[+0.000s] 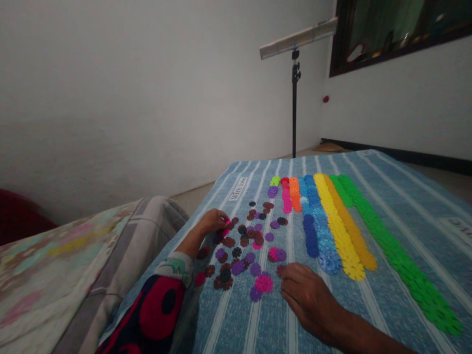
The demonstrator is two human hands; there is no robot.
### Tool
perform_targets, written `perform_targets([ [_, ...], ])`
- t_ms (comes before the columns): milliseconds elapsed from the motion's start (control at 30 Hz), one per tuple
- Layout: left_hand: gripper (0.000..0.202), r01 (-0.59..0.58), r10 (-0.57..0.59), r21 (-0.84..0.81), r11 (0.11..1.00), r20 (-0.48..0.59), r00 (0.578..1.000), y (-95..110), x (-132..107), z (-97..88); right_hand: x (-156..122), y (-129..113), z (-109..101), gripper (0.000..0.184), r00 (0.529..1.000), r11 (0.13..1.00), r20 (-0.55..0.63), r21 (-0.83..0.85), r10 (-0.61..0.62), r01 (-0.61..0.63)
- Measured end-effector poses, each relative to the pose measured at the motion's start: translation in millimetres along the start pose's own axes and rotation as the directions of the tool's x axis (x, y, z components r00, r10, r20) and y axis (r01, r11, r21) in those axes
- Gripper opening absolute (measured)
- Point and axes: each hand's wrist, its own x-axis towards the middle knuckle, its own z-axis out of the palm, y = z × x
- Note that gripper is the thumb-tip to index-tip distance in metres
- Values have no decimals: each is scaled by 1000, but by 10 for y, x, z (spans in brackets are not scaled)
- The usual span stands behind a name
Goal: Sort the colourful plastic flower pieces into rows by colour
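My left hand [213, 221] is at the far left side of the loose discs, its fingers pinched on a pink snowflake disc [226, 228]. My right hand [307, 294] is closed at the near right of the pile, its fingertips on a brown snowflake disc [280, 270] that they partly cover. Between the hands lie scattered notched discs in purple, brown, black and pink, such as a purple disc [238, 267] and a pink disc [264, 283]. To the right, overlapping discs form colour rows: a green row [400, 255], a yellow row [337, 226] and a blue row [310, 236].
A blue striped cloth [236, 324] covers the surface under the discs. Short orange [295, 194] and purple-and-lime [274, 187] rows lie at the far side. Beyond stands a black tripod [294, 108] holding a long bar. A draped patterned cloth [62, 275] is at left.
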Motion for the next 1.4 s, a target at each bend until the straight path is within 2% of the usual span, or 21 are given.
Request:
perform_targets([
  [267,23,-57,58,-63,996,15,998,-49,-15,58,13,-11,-3,19,1000,1000,11,6,12,-12],
  [400,14,-57,55,-105,993,-20,998,-98,17,70,17,-15,-15,19,1000,1000,-6,13,2,-2],
  [600,13,-58,48,-299,952,-40,998,-68,72,-8,24,-22,-21,18,1000,1000,-9,16,5,-5],
  [700,14,-100,75,-377,921,-82,994,140,94,-23,21,-21,-12,18,1000,1000,-16,15,14,-14],
  [800,11,-169,156,-401,900,-65,986,495,129,71,23,-22,-12,19,1000,1000,-27,19,11,-10],
  [933,15,-206,239,-439,875,22,971,1032,209,364,25,-19,-18,19,1000,1000,-6,22,10,-10],
  [1067,16,-301,312,-331,894,-21,950,1437,332,660,21,-5,-14,16,1000,1000,6,5,9,-9],
  [1233,18,-340,350,-272,900,-15,937,1669,468,846,33,-9,-18,16,1000,1000,-8,-1,-7,7],
  [1400,19,-347,353,-215,913,-10,935,1708,528,889,52,-19,-33,17,1000,1000,-9,-12,-10,9],
])
